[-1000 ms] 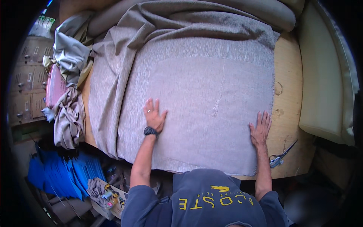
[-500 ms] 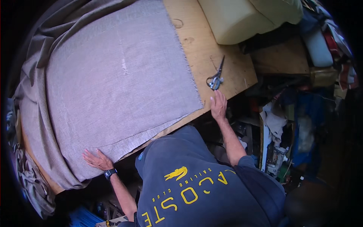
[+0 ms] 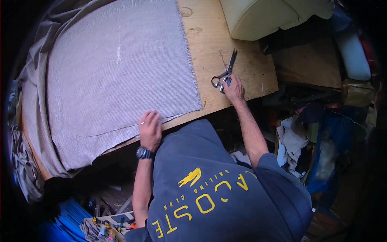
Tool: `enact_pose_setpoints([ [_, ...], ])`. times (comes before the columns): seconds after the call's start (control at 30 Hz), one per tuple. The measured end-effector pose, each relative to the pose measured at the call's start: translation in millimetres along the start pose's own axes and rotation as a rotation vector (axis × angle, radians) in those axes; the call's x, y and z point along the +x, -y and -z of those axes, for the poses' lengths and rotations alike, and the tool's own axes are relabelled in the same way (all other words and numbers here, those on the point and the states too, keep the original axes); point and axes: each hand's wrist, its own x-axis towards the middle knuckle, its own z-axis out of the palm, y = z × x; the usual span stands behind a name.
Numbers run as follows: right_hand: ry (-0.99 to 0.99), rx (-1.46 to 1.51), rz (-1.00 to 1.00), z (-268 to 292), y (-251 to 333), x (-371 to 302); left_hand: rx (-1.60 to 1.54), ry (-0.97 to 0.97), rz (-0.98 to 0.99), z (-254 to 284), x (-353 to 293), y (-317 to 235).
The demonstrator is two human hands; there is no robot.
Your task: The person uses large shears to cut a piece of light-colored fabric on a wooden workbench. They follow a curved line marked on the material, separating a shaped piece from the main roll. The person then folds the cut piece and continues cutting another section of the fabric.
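A greyish-mauve woven fabric point(image 3: 121, 84) covers much of the wooden table point(image 3: 225, 36), its right edge frayed, with a pale worn streak near its upper middle. A line curves near its front left, and a paler strip runs along the front edge. Over that edge is my left hand point(image 3: 150, 131), open, fingers slightly bent and pointing away from me; it appears to hold nothing. Metal scissors point(image 3: 231, 62) lie on bare wood right of the fabric, blades pointing away. My right hand point(image 3: 235, 89) has its fingers closed around one of their handles.
A cream upholstered piece point(image 3: 270, 18) sits at the table's far right. Bunched fabric point(image 3: 38, 80) drapes along the left side. Below the table on the right are cloths point(image 3: 292, 139) and a blue sheet point(image 3: 324, 149); tools point(image 3: 107, 230) and blue material point(image 3: 72, 222) are at lower left.
My left hand has slid right along the fabric's front edge, from lying flat at the left corner. My right hand has reached forward and taken hold of the scissors, which have turned slightly.
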Motion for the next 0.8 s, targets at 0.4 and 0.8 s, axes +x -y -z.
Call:
enact_pose_setpoints([
  [0.4, 0.12, 0.098, 0.222, 18, -2, -11, -0.038, -0.069, 0.081, -46, 28, -68],
  [0.8, 0.113, -0.101, 0.03, 9, -28, 10, -0.711, -0.089, 0.777, -52, -42, -52],
])
